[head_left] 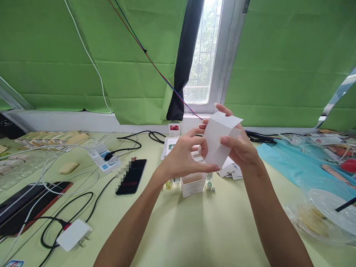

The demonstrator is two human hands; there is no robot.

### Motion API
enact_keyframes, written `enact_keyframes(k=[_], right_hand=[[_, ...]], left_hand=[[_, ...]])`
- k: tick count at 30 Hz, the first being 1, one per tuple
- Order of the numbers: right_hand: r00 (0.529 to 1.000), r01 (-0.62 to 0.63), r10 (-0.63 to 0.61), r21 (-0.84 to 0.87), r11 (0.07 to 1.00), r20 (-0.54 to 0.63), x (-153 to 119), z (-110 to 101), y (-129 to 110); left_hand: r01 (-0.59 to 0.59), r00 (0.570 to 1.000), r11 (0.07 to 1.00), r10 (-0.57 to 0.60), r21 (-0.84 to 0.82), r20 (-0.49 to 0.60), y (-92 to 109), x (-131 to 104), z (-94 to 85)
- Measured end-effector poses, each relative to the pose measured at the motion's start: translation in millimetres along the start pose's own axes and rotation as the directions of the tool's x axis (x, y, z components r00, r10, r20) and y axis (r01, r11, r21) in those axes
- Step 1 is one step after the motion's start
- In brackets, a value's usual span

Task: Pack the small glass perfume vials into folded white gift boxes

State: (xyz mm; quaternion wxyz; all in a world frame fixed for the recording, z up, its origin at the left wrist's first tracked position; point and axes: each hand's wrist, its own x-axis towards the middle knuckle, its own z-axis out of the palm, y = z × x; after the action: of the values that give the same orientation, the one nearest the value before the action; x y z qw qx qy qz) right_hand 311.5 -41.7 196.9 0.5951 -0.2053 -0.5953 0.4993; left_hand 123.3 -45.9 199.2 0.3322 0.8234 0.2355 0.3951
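A small white carton is held up between both hands above the table, tilted, with flaps sticking out at its upper right. My left hand grips its lower left side, thumb beneath. My right hand holds its right side, the thumb on a side face and a finger raised behind the top. Beneath the hands another white box stands on the table with its top open. Small glass vials stand beside it, one with a yellowish cap on the left and one greenish on the right.
A phone, power strip, white charger and tangled cables lie left. Folded white cartons lie behind my right hand. Blue plastic sheeting and a clear round container are on the right. A small box stands by the window.
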Motion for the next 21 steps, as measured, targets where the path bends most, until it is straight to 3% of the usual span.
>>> enact_keyframes(k=[21], right_hand=[[0.997,0.043,-0.046,-0.045,0.998,-0.069,-0.4,7.4,-3.4]], left_hand=[[-0.018,0.999,1.0,0.018,-0.013,-0.032,-0.2,-0.9,1.4]])
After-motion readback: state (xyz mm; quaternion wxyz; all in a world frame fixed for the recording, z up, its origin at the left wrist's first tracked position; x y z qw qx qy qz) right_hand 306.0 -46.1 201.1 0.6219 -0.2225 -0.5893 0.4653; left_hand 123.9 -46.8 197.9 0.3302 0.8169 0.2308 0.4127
